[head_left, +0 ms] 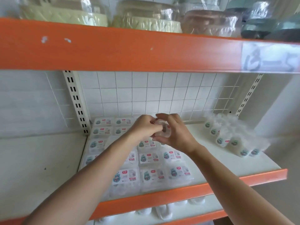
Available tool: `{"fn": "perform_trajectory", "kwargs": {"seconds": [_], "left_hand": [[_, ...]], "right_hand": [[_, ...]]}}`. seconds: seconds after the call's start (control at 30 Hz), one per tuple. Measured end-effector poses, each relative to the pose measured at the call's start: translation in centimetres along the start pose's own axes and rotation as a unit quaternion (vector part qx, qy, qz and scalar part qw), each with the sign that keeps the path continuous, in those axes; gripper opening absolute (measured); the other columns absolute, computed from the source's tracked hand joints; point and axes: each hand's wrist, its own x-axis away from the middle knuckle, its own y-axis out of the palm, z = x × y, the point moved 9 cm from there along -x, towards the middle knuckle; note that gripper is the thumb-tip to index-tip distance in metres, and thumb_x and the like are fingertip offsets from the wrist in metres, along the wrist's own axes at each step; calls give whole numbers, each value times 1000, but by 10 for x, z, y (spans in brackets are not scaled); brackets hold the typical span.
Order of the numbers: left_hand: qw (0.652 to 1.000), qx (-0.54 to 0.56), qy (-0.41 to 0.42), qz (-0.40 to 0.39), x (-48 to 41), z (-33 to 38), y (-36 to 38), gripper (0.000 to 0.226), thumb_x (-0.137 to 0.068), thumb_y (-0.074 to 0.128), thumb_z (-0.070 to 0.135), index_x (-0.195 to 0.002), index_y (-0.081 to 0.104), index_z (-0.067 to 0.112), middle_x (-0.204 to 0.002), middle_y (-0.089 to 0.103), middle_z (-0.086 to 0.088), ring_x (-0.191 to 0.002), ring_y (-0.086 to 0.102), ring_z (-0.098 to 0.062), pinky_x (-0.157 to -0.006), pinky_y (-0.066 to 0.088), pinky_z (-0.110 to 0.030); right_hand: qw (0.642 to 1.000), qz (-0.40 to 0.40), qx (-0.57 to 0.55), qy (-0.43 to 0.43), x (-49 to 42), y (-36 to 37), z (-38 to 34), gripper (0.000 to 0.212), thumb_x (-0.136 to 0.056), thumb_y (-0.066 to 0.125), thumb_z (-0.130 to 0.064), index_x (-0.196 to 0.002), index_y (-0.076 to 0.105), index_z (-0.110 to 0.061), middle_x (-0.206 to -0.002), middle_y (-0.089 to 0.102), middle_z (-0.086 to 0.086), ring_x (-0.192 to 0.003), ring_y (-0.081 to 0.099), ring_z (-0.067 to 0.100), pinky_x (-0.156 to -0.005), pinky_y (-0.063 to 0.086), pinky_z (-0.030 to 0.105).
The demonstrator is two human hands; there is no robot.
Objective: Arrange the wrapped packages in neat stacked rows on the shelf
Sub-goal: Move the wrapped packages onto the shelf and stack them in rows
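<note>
One package (160, 129) between curled fingers (172, 119)

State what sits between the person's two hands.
One clear-wrapped package, pinched by the left hand and the right hand above the stacked rows; shown in the head view.

Wrapped bowls (146, 21) above; wire grid (162, 95) behind; label (269, 57), perhaps 13-5.

One view only: head-worn wide-angle camera, standing close before the shelf (219, 161), facing forward and slightly down onto its white board; the orange beam (113, 51) of the level above spans the frame's top
</note>
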Motion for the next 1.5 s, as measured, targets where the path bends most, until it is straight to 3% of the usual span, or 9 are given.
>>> {"fn": "perform_trajectory", "kwargs": {"seconds": [0.23,0.43,0.53,0.77,0.9,1.0,1.07,1.27,1.5], "left_hand": [[993,81,-39,71,-11,-4,12,20,-81,53,-2,-92,69,-7,-93,70,-25,-78,68,-24,-72,61,-36],[985,119,-77,95,-11,-14,19,51,-79,54,-4,-128,57,10,-117,61,-8,-103,64,-24,-85,58,-41],[983,155,-77,68,-13,-17,22,41,-79,52,-11,-113,63,9,-106,68,-11,-100,66,-26,-84,58,-42],[988,139,-69,19,-21,-22,16,47,-87,50,-7,-131,55,7,-112,64,-11,-97,66,-24,-74,59,-32],[994,-97,9,55,-25,-13,3,44,-95,45,10,-139,47,14,-114,62,-3,-105,61,-22,-85,46,-27],[955,-285,67,44,-30,-12,5,21,-88,38,5,-91,59,6,-102,58,-14,-96,58,-31,-71,40,-33],[932,-359,43,13,-33,-27,9,19,-88,40,5,-94,58,2,-111,56,-14,-102,54,-29,-80,45,-36],[911,-410,12,-43,-37,-53,18,45,-92,43,9,-136,50,13,-137,46,-7,-125,44,-25,-99,44,-40],[905,-423,18,-39,-38,-56,21,47,-92,43,9,-139,47,11,-136,46,-7,-127,41,-25,-100,44,-43]], "right_hand": [[999,-29,-9,23,12,-14,49,72,-73,81,-42,-134,52,-17,-124,60,0,-115,50,17,-92,37,19],[992,-23,-76,103,13,-16,77,74,-72,79,-48,-135,48,-26,-128,54,-1,-107,57,13,-90,50,30],[980,-33,-127,147,13,-9,85,75,-71,81,-44,-135,45,-30,-126,54,-2,-99,63,13,-82,56,31],[997,-39,-13,63,4,-8,64,70,-71,82,-39,-132,53,-19,-131,52,-3,-113,55,16,-89,48,27],[991,-48,56,111,0,-7,80,67,-75,78,-46,-132,53,-21,-130,55,-4,-116,51,16,-89,43,27],[982,-95,103,130,-2,3,94,67,-79,74,-46,-136,50,-21,-135,53,-2,-121,48,21,-94,43,33],[974,-127,127,137,-2,12,99,67,-81,71,-46,-138,48,-20,-139,51,-2,-122,46,21,-97,42,34],[964,-171,141,147,-4,31,107,67,-86,66,-45,-144,42,-22,-147,44,-2,-128,42,20,-103,37,34],[956,-202,152,147,-1,41,111,61,-91,59,-46,-145,41,-24,-152,37,-5,-135,36,20,-107,34,35]]}}
